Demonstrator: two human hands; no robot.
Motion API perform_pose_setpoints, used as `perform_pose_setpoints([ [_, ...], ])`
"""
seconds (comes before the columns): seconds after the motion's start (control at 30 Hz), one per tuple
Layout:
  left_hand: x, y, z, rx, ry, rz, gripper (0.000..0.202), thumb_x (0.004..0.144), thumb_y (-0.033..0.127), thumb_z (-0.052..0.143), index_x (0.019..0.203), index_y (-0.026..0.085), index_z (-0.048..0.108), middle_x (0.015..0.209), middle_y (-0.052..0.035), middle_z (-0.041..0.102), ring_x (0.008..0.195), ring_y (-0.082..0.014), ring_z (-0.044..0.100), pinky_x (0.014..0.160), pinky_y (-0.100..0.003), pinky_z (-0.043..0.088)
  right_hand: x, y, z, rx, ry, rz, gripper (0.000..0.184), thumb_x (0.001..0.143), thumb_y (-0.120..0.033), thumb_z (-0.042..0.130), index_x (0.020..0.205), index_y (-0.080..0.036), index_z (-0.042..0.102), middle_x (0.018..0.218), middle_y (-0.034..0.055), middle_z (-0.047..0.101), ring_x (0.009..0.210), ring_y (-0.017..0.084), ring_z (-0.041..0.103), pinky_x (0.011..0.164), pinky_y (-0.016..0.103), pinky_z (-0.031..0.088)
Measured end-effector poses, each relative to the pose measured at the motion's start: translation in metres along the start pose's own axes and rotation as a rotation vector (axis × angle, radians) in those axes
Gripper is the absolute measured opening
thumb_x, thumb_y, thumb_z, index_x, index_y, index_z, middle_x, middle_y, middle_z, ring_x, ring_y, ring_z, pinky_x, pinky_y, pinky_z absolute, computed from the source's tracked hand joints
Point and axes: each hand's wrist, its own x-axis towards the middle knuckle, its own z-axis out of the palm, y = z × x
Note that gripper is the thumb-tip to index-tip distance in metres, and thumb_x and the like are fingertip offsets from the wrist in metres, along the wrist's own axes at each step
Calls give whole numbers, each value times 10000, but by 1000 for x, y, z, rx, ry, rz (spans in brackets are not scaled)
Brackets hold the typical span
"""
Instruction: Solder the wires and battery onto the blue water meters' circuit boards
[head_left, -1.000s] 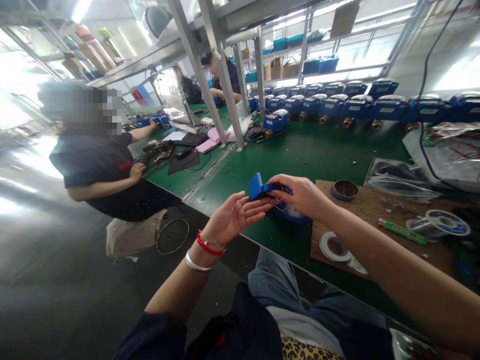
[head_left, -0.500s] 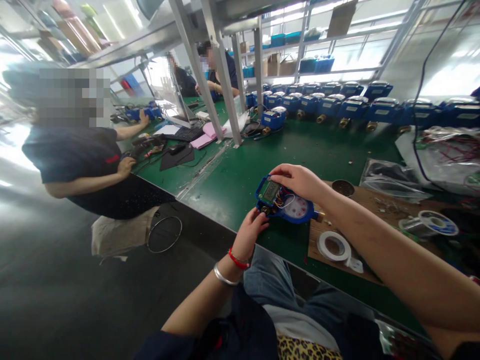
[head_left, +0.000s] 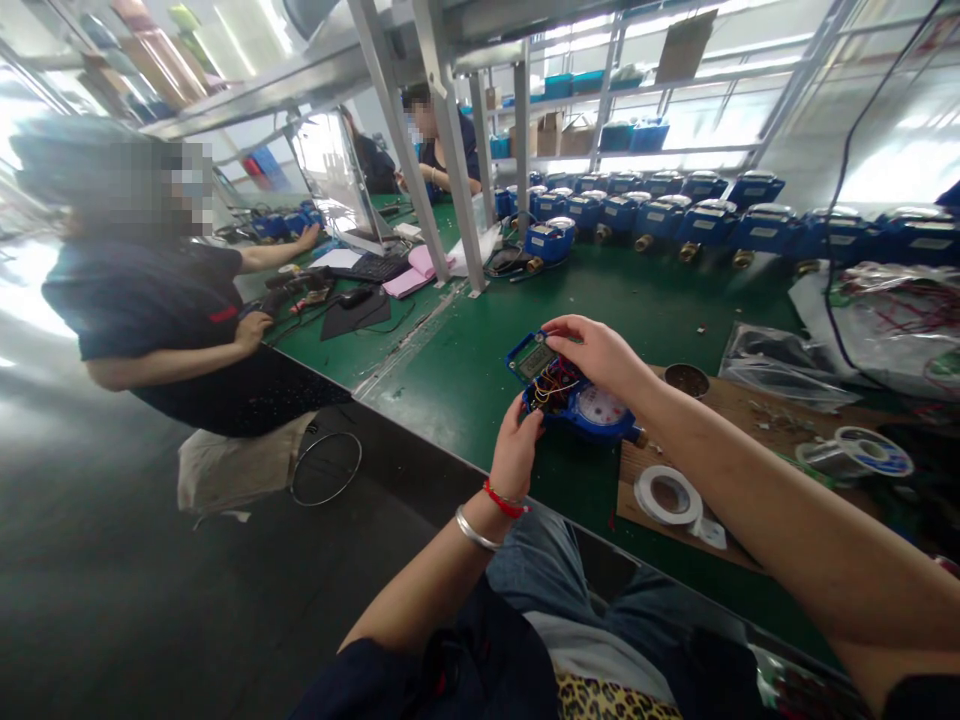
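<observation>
A blue water meter (head_left: 600, 410) with a round white dial and a brass fitting lies on the green bench in front of me. My right hand (head_left: 596, 352) grips the green circuit board (head_left: 537, 360) with its small display, which sits in a blue frame tilted up at the meter's far left. Thin coloured wires (head_left: 553, 382) run between the board and the open housing. At the near-left edge of that housing, my left hand (head_left: 517, 445) is closed on the meter with thumb and fingers. Its fingertips are partly hidden.
Right of the meter, a cardboard sheet (head_left: 739, 412) bears a white tape roll (head_left: 667, 495), a solder spool (head_left: 855, 452) and a round tin (head_left: 686, 380). Rows of blue meters (head_left: 705, 222) line the back. Metal posts (head_left: 459, 170) rise ahead; a co-worker (head_left: 161, 300) sits at left.
The circuit board has been lifted and tilted away from the housing, exposing more wires. My left hand has moved slightly up and right along the meter.
</observation>
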Motion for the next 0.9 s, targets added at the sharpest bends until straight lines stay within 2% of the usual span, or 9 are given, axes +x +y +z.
perform_pose_setpoints([
  [0.13,20,9,-5,116,-64,-33,368,821,215,495,1168,193,614,1069,-55,643,899,-150,603,780,-264,523,4,11,-5,142,41,150,327,840,-311,578,1132,-170,624,947,63,691,741,153,628,636,282,519],
  [0.27,45,33,-23,246,-275,-87,305,790,233,529,1054,168,669,889,-45,660,775,-138,605,688,-239,526,0,10,-12,180,68,267,350,817,-299,585,1143,-176,622,935,67,666,585,116,571,466,240,475],
  [0.4,57,53,-32,348,-412,-132,343,802,248,549,1115,163,661,926,-70,675,771,-150,610,687,-258,524,-8,4,-12,235,100,359,368,793,-252,584,1151,-170,613,830,48,642,497,95,525,408,231,455],
  [0.47,49,56,-30,471,-348,-7,342,824,263,561,1141,167,645,1020,-94,667,867,-185,616,754,-303,520,-13,3,-9,270,112,385,384,801,-245,565,1177,-171,593,830,46,638,510,102,542,432,243,486],
  [0.6,8,51,-16,816,62,611,235,877,297,578,1062,169,648,1158,-128,588,1091,-244,526,974,-400,416,-19,7,-4,320,155,387,445,821,-256,539,1262,-198,538,921,57,648,611,131,613,518,272,550],
  [0.67,-10,49,-5,965,10,758,193,911,301,540,994,191,675,1052,-108,607,1027,-238,520,964,-399,396,-20,10,-3,334,179,382,441,819,-265,540,1254,-195,547,914,60,648,636,141,621,527,275,554],
  [0.73,-19,50,7,1068,-111,786,217,927,306,514,1009,208,689,972,-94,620,940,-232,527,902,-384,408,-20,14,-3,321,199,380,426,815,-272,536,1232,-189,563,903,64,650,637,146,621,515,272,546],
  [0.8,-17,51,19,1133,-174,783,238,927,297,510,1062,203,683,961,-93,625,909,-238,527,859,-381,413,-20,17,-3,286,210,379,418,809,-281,535,1215,-190,574,905,65,655,632,152,624,503,273,537],
  [0.9,-5,53,33,1224,-184,791,220,904,240,531,1054,171,675,975,-109,619,911,-254,517,843,-392,411,-21,22,-4,237,209,366,419,809,-316,540,1209,-196,581,894,64,662,626,164,628,515,293,539],
])
